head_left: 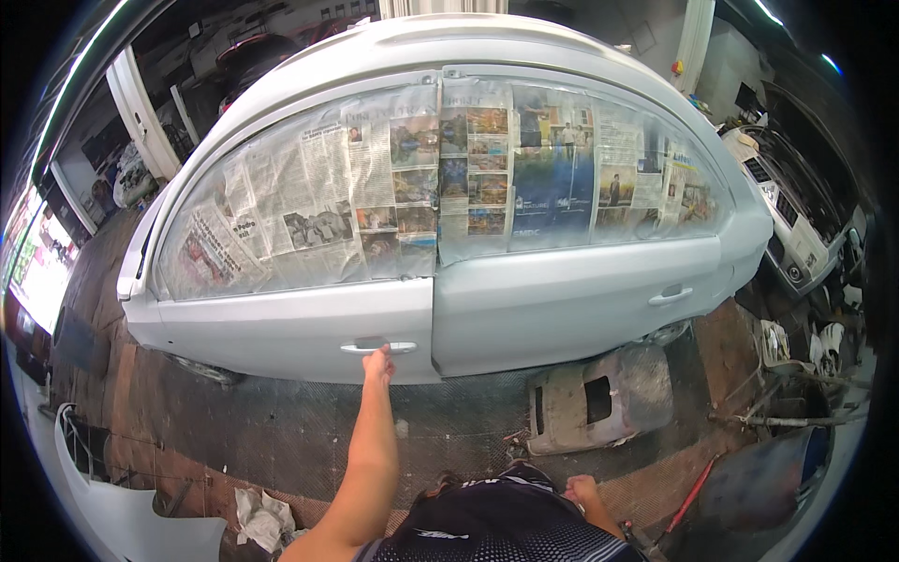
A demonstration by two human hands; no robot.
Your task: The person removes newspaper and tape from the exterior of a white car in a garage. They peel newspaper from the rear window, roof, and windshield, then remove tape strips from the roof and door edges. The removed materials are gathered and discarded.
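Note:
A white car (pixel 552 304) stands side-on before me, its windows masked with newspaper (pixel 328 192) under hazy plastic film. My left arm reaches forward, and my left hand (pixel 378 364) is closed on the white handle (pixel 401 347) of the left-hand door (pixel 290 328). The thumb lies over the handle; the other fingers are partly hidden. Low at my right side, my right hand (pixel 582 489) is curled closed, and what it holds, if anything, is hidden. On the other door (pixel 562 290), a second handle (pixel 670 296) is untouched.
A dusty grey panel with square openings (pixel 562 412) lies on the floor below the car. White body panels (pixel 131 515) and crumpled paper (pixel 264 518) lie lower left. Metal stands (pixel 796 421), a red bar (pixel 693 492) and another vehicle (pixel 796 225) are at the right.

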